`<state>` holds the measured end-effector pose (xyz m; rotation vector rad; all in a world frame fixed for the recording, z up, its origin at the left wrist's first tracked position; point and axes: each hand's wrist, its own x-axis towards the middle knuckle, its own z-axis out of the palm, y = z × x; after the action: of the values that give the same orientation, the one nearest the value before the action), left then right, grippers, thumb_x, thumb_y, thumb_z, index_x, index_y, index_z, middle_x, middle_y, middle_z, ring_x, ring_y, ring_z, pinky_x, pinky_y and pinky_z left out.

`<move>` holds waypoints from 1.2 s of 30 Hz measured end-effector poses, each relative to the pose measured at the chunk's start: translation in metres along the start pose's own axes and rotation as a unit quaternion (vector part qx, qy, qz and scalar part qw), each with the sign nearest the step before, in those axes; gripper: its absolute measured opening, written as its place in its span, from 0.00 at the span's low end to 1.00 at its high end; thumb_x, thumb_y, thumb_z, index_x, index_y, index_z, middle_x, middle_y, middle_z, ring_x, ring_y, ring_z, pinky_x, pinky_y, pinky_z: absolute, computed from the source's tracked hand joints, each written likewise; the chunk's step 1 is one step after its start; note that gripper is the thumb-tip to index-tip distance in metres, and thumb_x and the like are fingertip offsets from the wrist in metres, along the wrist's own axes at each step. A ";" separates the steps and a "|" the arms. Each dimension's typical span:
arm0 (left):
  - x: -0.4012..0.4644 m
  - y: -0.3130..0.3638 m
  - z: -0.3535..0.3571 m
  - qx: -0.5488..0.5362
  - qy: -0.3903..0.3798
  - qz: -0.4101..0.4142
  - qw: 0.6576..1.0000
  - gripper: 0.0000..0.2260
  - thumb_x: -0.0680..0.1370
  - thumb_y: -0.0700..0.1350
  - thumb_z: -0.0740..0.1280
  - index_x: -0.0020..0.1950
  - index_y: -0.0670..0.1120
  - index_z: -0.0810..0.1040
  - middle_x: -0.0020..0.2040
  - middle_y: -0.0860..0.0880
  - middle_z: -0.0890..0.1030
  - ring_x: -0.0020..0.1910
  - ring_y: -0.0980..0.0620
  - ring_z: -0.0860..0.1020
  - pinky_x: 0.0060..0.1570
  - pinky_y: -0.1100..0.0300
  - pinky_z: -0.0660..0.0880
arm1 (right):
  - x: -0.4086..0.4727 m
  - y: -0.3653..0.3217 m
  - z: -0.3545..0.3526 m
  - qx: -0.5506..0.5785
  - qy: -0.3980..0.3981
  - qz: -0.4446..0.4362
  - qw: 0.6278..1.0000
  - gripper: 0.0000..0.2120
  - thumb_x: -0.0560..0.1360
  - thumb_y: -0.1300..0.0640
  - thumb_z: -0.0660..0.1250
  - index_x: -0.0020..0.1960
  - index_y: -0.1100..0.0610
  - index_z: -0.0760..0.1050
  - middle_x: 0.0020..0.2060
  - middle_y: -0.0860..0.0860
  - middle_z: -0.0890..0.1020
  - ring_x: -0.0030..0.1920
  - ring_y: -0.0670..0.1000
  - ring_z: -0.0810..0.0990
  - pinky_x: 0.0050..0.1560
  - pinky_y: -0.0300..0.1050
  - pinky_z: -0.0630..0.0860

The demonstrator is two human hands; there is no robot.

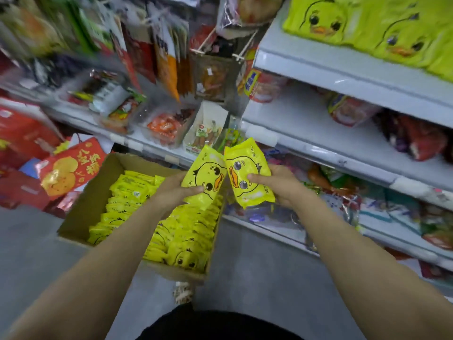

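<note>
My left hand (172, 191) grips a yellow duck-face snack packet (204, 177), thumb across its front. My right hand (277, 186) grips a second yellow duck packet (247, 173), thumb on its face. The two packets are held side by side, nearly touching, above the far right corner of an open cardboard box (98, 192). Rows of several more yellow duck packets (186, 244) stand packed in the box on the floor.
White store shelves (318, 143) with mixed snack bags run along the right and back. More duck packets (367, 28) lie on the top right shelf. Red gift boxes (71, 168) stand at left. Grey floor (257, 278) lies below.
</note>
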<state>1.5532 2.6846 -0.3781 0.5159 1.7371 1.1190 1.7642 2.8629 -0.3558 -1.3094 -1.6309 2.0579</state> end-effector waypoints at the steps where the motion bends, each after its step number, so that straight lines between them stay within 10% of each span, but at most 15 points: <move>1: -0.010 0.012 0.016 0.005 0.000 0.020 1.000 0.12 0.72 0.42 0.75 0.51 0.56 0.79 0.52 0.51 0.84 0.52 0.49 0.81 0.48 0.53 0.75 | -0.015 -0.008 -0.014 0.006 0.001 -0.016 1.000 0.17 0.70 0.67 0.74 0.58 0.63 0.80 0.49 0.59 0.85 0.46 0.58 0.85 0.46 0.54 0.83; 15: -0.095 0.170 0.212 0.114 -0.052 0.208 0.970 0.18 0.66 0.42 0.79 0.55 0.46 0.80 0.48 0.46 0.86 0.49 0.44 0.84 0.56 0.41 0.77 | -0.184 -0.091 -0.243 0.002 0.102 -0.224 0.969 0.19 0.67 0.63 0.77 0.57 0.62 0.80 0.49 0.57 0.86 0.46 0.58 0.86 0.46 0.55 0.82; 19: -0.100 0.227 0.247 0.162 -0.070 0.236 0.956 0.20 0.64 0.44 0.80 0.53 0.45 0.80 0.47 0.46 0.86 0.49 0.45 0.83 0.55 0.48 0.78 | -0.203 -0.117 -0.301 -0.007 0.135 -0.248 0.959 0.19 0.68 0.62 0.77 0.58 0.61 0.81 0.48 0.57 0.86 0.41 0.55 0.86 0.35 0.47 0.81; 26: -0.081 0.315 0.308 0.209 -0.194 0.263 0.922 0.15 0.69 0.37 0.75 0.54 0.42 0.79 0.41 0.50 0.86 0.43 0.50 0.85 0.39 0.64 0.77 | -0.198 -0.167 -0.393 -0.026 0.186 -0.298 0.936 0.17 0.68 0.62 0.77 0.56 0.60 0.81 0.49 0.57 0.86 0.47 0.57 0.86 0.48 0.52 0.82; 31: -0.045 0.373 0.360 0.297 -0.265 0.283 0.873 0.26 0.60 0.52 0.82 0.54 0.47 0.80 0.52 0.54 0.85 0.58 0.53 0.80 0.62 0.50 0.74 | -0.195 -0.208 -0.466 -0.086 0.250 -0.299 0.917 0.18 0.68 0.64 0.78 0.56 0.62 0.80 0.47 0.56 0.86 0.45 0.55 0.86 0.46 0.49 0.82; 36: -0.009 0.418 0.412 0.344 -0.276 0.305 0.844 0.15 0.69 0.43 0.77 0.53 0.50 0.78 0.57 0.54 0.81 0.60 0.57 0.76 0.59 0.56 0.71 | -0.183 -0.233 -0.531 -0.160 0.309 -0.271 0.898 0.15 0.66 0.62 0.80 0.50 0.57 0.82 0.42 0.52 0.87 0.40 0.52 0.86 0.39 0.46 0.81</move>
<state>1.8626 3.0670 -0.0580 1.7515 1.4250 0.5887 2.1798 3.1928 -0.0591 -1.2264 -1.7766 0.9509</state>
